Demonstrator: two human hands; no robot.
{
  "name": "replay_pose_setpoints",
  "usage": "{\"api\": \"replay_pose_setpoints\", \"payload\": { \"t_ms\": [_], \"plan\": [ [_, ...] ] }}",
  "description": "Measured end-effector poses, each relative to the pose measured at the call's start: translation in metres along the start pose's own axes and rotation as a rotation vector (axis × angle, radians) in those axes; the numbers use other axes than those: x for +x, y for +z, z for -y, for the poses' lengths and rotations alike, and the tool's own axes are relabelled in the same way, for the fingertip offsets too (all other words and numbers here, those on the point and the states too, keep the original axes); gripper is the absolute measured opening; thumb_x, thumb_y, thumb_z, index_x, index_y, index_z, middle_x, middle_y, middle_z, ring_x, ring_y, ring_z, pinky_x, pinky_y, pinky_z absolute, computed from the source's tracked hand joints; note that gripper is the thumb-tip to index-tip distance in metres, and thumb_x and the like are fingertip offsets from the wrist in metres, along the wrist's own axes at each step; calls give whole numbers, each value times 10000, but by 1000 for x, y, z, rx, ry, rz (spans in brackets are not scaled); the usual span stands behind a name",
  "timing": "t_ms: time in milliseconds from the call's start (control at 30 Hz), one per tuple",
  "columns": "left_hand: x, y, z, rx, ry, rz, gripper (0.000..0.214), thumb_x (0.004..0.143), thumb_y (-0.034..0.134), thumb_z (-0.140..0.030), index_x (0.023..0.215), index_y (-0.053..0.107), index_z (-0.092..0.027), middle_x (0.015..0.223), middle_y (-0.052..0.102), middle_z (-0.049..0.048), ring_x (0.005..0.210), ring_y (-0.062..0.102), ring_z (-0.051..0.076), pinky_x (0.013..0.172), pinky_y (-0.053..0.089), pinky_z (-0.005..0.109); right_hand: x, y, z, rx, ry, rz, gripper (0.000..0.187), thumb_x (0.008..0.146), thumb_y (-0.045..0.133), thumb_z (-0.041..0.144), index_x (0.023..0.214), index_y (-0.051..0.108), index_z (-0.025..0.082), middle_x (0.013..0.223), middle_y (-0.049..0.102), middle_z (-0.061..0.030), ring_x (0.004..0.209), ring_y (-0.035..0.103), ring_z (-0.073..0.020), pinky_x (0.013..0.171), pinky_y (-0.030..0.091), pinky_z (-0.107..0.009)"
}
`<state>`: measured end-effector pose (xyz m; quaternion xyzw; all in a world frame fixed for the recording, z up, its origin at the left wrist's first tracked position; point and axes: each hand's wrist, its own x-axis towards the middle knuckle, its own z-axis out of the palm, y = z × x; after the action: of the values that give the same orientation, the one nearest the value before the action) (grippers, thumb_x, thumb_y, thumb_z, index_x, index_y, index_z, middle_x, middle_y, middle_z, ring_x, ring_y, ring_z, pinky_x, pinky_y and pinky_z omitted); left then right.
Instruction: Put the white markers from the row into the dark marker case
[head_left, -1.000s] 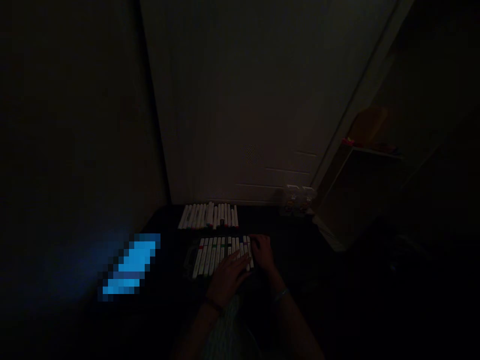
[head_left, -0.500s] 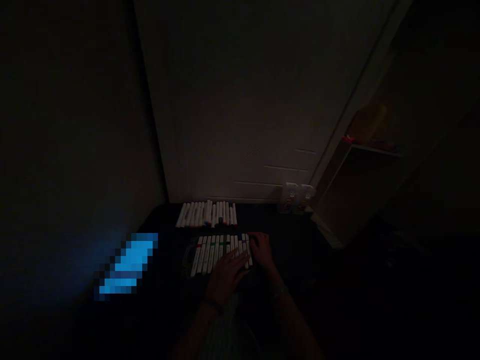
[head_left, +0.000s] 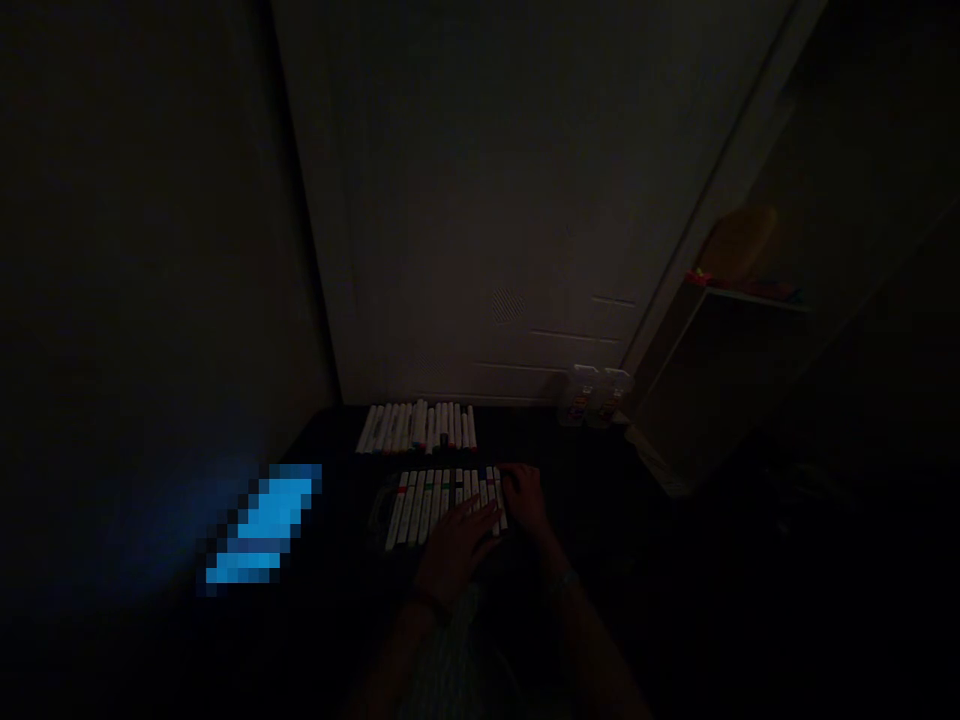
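Observation:
A near row of white markers [head_left: 416, 505] lies side by side on the dark table, some with coloured bands. My left hand [head_left: 452, 545] rests flat over the right part of this row, fingers stretched across several markers. At the row's right end, my right hand [head_left: 525, 495] curves its fingers against the last marker; whether it grips anything is too dark to make out. Behind lies a second row of white markers [head_left: 420, 428]. A clear case seems to lie under the left end of the near row.
Two clear plastic packages [head_left: 596, 395] stand against the back wall at the right. A glowing blue, pixelated screen [head_left: 262, 525] lies at the left. On the right is a shelf unit [head_left: 701, 370] with an orange object [head_left: 742, 243] on top. The room is very dark.
The view has shifted slightly, so everything sits a little further right. Both hands keep nearly the same place on the near row of markers.

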<state>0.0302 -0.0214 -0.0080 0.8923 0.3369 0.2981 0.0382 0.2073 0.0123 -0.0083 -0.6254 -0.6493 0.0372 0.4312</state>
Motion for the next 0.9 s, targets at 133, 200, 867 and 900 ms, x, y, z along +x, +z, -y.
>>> {"api": "replay_pose_setpoints", "payload": {
  "t_ms": [133,200,867,900],
  "plan": [
    [0,-1,0,-4,-7,-7,380,834,519,-360,1211,502,-319,1262,538,-34,1228,400,225,984,387,443,-1,0,0,-7,-10,-1,302,807,422,167,1031,608,246,1004,613,-20,1014,479,-182,904,343,-334],
    [-1,-1,0,-4,-6,-10,382,835,516,-361,1215,496,-323,1263,537,-35,1229,400,223,978,392,444,-1,-1,1,-4,-19,-2,296,815,418,172,1032,607,242,1005,612,-21,1015,477,-179,907,343,-327],
    [-1,1,1,-17,7,-12,399,847,482,-401,1240,465,-336,1273,530,-22,1231,404,232,981,387,455,0,2,-3,-11,-16,0,302,814,428,177,1044,613,241,1018,616,-21,1016,482,-175,909,341,-324],
    [-1,1,1,-12,9,-6,399,850,480,-394,1244,460,-335,1277,526,-24,1235,397,229,987,382,453,0,3,-3,-13,-16,1,304,811,430,174,1043,615,241,1018,616,-22,1013,485,-176,907,341,-325]
  ]
}}
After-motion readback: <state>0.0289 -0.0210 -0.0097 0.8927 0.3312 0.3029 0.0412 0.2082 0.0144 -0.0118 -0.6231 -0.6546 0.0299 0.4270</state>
